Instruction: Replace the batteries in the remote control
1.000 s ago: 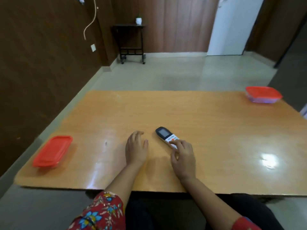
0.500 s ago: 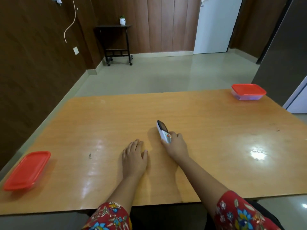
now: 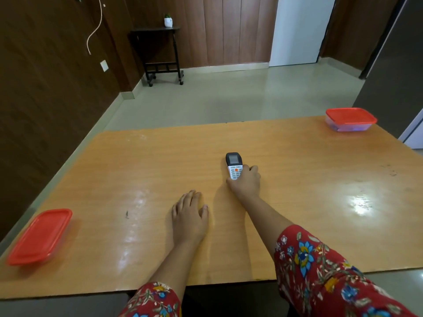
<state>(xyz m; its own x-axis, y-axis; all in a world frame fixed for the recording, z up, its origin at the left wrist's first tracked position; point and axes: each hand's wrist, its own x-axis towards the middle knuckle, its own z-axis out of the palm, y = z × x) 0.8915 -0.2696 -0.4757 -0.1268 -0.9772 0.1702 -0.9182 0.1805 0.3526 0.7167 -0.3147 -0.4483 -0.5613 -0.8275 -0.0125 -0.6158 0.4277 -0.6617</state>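
My right hand grips the remote control at the wooden table's centre, screen end pointing to twelve o'clock. At seven o'clock from it, my left hand lies flat, open and empty.

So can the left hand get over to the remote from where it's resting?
Probably yes. The left hand lies flat on the table, with bare tabletop between it and the remote, which the right hand already grips.
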